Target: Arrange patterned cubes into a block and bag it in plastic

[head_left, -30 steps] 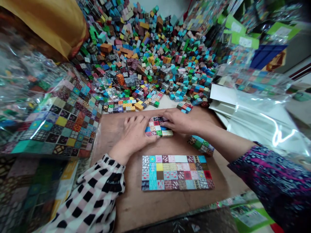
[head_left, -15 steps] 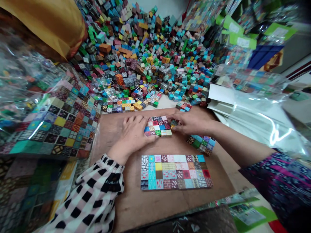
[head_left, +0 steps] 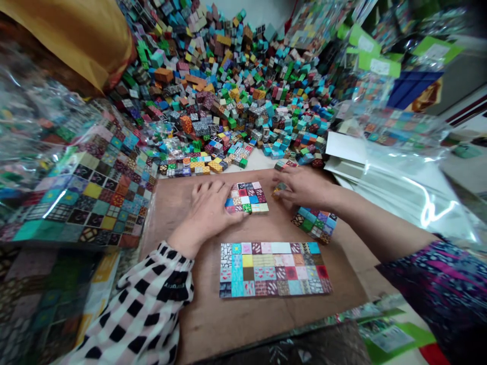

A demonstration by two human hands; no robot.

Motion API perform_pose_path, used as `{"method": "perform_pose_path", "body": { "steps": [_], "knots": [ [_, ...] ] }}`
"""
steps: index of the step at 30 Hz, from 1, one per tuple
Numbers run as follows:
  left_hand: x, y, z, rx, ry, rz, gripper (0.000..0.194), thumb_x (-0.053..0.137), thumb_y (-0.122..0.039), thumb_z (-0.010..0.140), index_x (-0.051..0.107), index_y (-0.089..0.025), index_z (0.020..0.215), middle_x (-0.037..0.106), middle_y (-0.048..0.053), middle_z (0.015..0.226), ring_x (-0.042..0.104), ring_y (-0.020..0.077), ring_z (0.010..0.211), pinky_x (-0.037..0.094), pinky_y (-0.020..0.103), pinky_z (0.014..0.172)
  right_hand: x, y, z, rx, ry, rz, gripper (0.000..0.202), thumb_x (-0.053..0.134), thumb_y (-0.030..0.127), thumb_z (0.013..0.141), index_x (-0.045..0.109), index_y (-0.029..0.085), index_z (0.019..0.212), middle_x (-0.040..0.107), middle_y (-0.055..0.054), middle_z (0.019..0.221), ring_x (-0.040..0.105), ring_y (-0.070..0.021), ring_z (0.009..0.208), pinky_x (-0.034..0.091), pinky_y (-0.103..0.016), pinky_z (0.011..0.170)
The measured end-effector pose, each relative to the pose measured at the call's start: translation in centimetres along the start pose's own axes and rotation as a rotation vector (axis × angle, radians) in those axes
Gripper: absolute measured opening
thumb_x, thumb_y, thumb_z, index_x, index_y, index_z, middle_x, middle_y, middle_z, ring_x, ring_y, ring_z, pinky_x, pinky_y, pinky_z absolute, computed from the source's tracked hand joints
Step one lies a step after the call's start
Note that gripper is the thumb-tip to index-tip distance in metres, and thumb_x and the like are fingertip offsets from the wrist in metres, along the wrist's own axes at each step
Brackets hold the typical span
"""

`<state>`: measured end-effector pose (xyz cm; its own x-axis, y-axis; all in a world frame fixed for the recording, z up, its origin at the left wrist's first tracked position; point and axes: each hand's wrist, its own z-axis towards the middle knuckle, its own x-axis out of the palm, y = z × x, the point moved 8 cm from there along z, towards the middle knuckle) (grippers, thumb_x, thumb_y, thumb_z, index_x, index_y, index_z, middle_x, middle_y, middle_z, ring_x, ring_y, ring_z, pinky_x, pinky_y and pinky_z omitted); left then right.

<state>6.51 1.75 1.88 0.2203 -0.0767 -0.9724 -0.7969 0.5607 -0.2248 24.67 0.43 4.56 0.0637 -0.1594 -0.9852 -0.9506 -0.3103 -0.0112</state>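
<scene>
My left hand lies with its fingers spread over the board, the thumb and palm against the left side of a small patterned block group. To the right of that group, my right hand is closed with its fingertips around a small yellowish block, partly hidden by the fingers. Just below the right hand sits a clump of patterned cubes, tilted on the board. Nearer to me lies a flat rectangle of cubes, set edge to edge in rows.
A brown board lies under the work. Behind it rises a large heap of loose coloured blocks. Plastic-wrapped cube packs stand at left. White sheets and clear plastic bags are at right, with green-labelled packs behind.
My right hand has shifted slightly right and up, away from the block group, with the small yellowish block at its fingertips. My left hand stays in place.
</scene>
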Motion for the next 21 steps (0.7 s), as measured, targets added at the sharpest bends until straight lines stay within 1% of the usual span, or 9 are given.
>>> {"method": "perform_pose_path", "body": {
  "steps": [3, 5, 8, 12, 15, 16, 18, 20, 21],
  "knots": [
    [0.0, 0.0, 0.0, 0.003, -0.004, -0.001, 0.070, 0.063, -0.060, 0.076, 0.053, -0.020, 0.133, 0.056, 0.012, 0.133, 0.046, 0.0377, 0.122, 0.031, 0.056, 0.104, -0.2, 1.3, -0.2, -0.103, -0.059, 0.024, 0.043, 0.054, 0.047, 0.090, 0.062, 0.018, 0.121, 0.063, -0.015, 0.123, 0.058, -0.0305, 0.111, 0.047, -0.041, 0.087],
    [0.1, 0.1, 0.0, 0.010, -0.005, -0.001, 0.071, 0.063, -0.059, 0.076, 0.052, -0.019, 0.134, 0.056, 0.013, 0.133, 0.046, 0.0386, 0.122, 0.030, 0.058, 0.104, 0.1, 2.4, -0.1, -0.152, -0.056, 0.057, 0.058, 0.064, 0.056, 0.081, 0.060, 0.018, 0.125, 0.061, -0.015, 0.125, 0.056, -0.0325, 0.113, 0.047, -0.043, 0.090],
    [0.1, 0.1, 0.0, 0.017, -0.011, 0.001, 0.072, 0.064, -0.060, 0.075, 0.052, -0.019, 0.133, 0.056, 0.013, 0.133, 0.047, 0.0389, 0.121, 0.031, 0.058, 0.103, 0.8, 3.1, 0.4, -0.161, -0.059, 0.069, 0.074, 0.075, 0.059, 0.069, 0.058, 0.017, 0.128, 0.062, -0.016, 0.124, 0.056, -0.0355, 0.113, 0.043, -0.048, 0.097],
    [0.1, 0.1, 0.0, 0.014, -0.015, 0.008, 0.072, 0.065, -0.060, 0.074, 0.053, -0.020, 0.133, 0.057, 0.013, 0.132, 0.048, 0.0384, 0.121, 0.031, 0.057, 0.104, 1.5, 3.1, 1.0, -0.181, -0.051, 0.078, 0.068, 0.075, 0.056, 0.071, 0.059, 0.020, 0.126, 0.064, -0.015, 0.123, 0.056, -0.0360, 0.116, 0.041, -0.051, 0.100],
    [-0.2, 0.3, 0.0, 0.018, -0.019, -0.051, 0.076, 0.065, -0.063, 0.075, 0.052, -0.019, 0.135, 0.056, 0.014, 0.134, 0.046, 0.0390, 0.125, 0.025, 0.061, 0.109, 1.4, 3.1, 0.6, -0.172, -0.028, 0.096, 0.071, 0.074, 0.057, 0.072, 0.057, 0.017, 0.128, 0.064, -0.017, 0.123, 0.057, -0.0369, 0.116, 0.042, -0.052, 0.099],
    [-0.6, 0.4, -0.1, 0.015, -0.054, -0.096, 0.076, 0.063, -0.065, 0.077, 0.052, -0.018, 0.136, 0.055, 0.015, 0.135, 0.045, 0.0383, 0.127, 0.023, 0.061, 0.111, 1.3, 3.1, 0.3, -0.161, -0.021, 0.097, 0.073, 0.073, 0.057, 0.073, 0.056, 0.015, 0.130, 0.063, -0.018, 0.124, 0.057, -0.0376, 0.116, 0.042, -0.053, 0.099],
    [-1.9, 1.3, -0.2, -0.030, -0.191, -0.236, 0.071, 0.055, -0.066, 0.083, 0.052, -0.019, 0.136, 0.054, 0.014, 0.137, 0.045, 0.0343, 0.130, 0.024, 0.057, 0.113, 1.1, 3.4, -0.2, -0.138, -0.010, 0.085, 0.077, 0.070, 0.054, 0.076, 0.051, 0.010, 0.136, 0.060, -0.021, 0.129, 0.054, -0.0395, 0.120, 0.040, -0.056, 0.103],
    [-3.1, 3.1, -0.7, -0.145, -0.368, -0.425, 0.062, 0.047, -0.064, 0.089, 0.055, -0.021, 0.132, 0.056, 0.012, 0.136, 0.048, 0.0293, 0.128, 0.033, 0.049, 0.111, 1.3, 3.8, -0.6, -0.110, -0.005, 0.066, 0.078, 0.066, 0.049, 0.081, 0.044, 0.006, 0.143, 0.053, -0.025, 0.139, 0.047, -0.0409, 0.130, 0.032, -0.059, 0.110],
    [-3.3, 4.1, -1.0, -0.221, -0.444, -0.527, 0.058, 0.045, -0.063, 0.091, 0.057, -0.021, 0.129, 0.057, 0.011, 0.135, 0.051, 0.0277, 0.126, 0.036, 0.046, 0.109, 1.4, 4.0, -0.7, -0.096, -0.004, 0.056, 0.077, 0.063, 0.045, 0.084, 0.040, 0.004, 0.145, 0.049, -0.025, 0.143, 0.042, -0.0410, 0.135, 0.027, -0.060, 0.113]
  ]
}}
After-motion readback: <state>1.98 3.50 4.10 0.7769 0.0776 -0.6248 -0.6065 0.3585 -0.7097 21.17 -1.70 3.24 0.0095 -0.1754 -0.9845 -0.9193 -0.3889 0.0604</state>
